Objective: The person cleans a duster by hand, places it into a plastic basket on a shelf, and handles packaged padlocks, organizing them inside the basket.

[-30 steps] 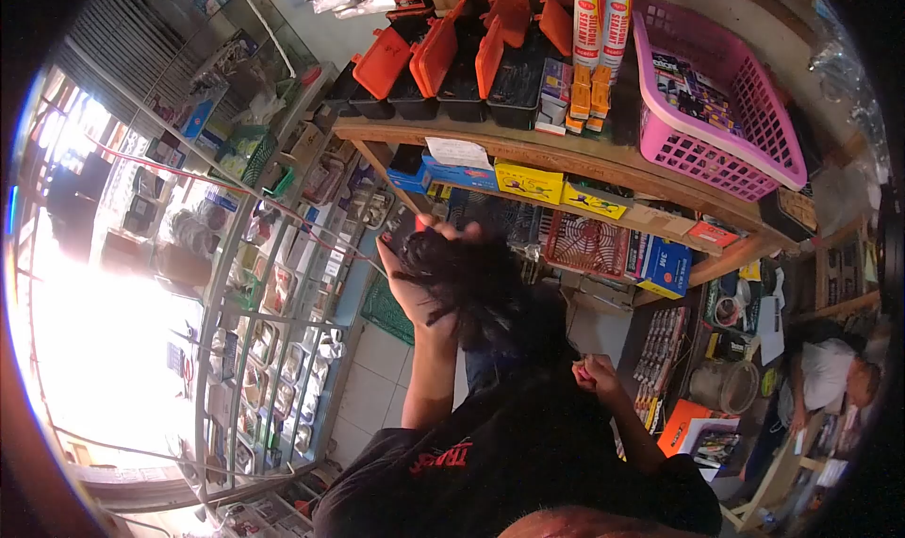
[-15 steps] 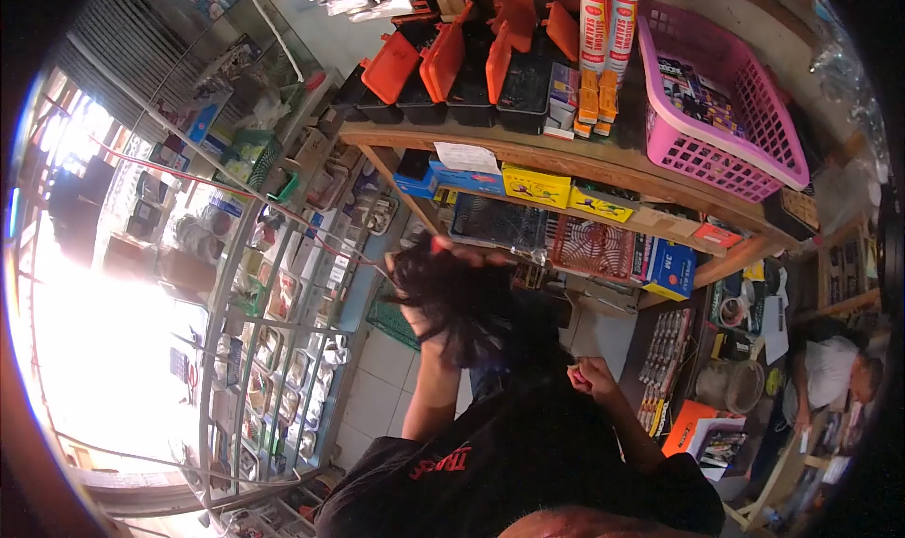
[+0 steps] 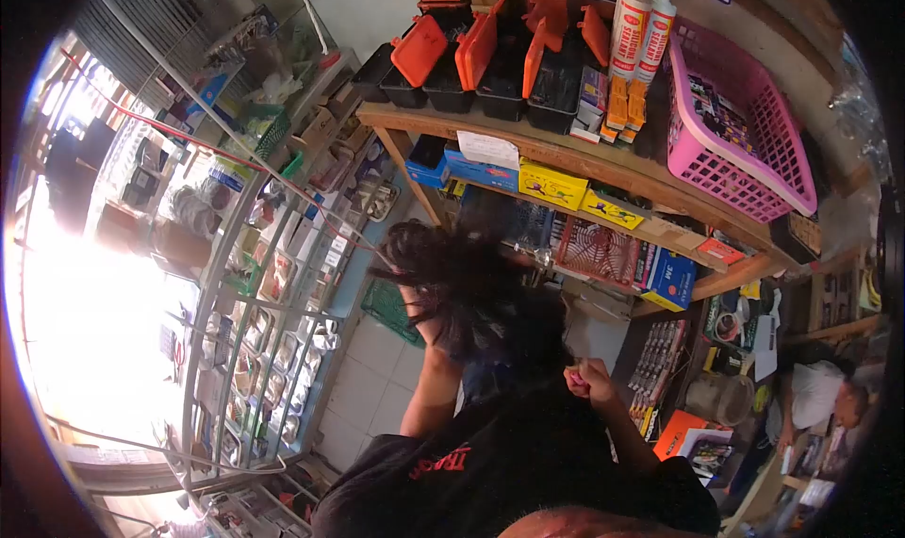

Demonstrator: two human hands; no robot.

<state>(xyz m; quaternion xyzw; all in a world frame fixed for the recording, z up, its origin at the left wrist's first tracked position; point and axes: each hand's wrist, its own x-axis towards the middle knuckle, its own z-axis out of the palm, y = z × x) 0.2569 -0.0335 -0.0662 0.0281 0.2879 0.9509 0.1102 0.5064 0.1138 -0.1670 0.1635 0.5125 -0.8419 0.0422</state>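
Black strands [image 3: 471, 298] mostly hide left hand [image 3: 413, 302]; right hand [image 3: 594, 381] clasps pink item [image 3: 574, 379].

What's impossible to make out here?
All in the head view:
- Left hand: mostly hidden by the black feathery bundle.
- Anything inside the right hand: mostly covered by curled fingers.
- Sealant tubes: tips cut off by the top edge.
- Background, image left: washed out by glare.
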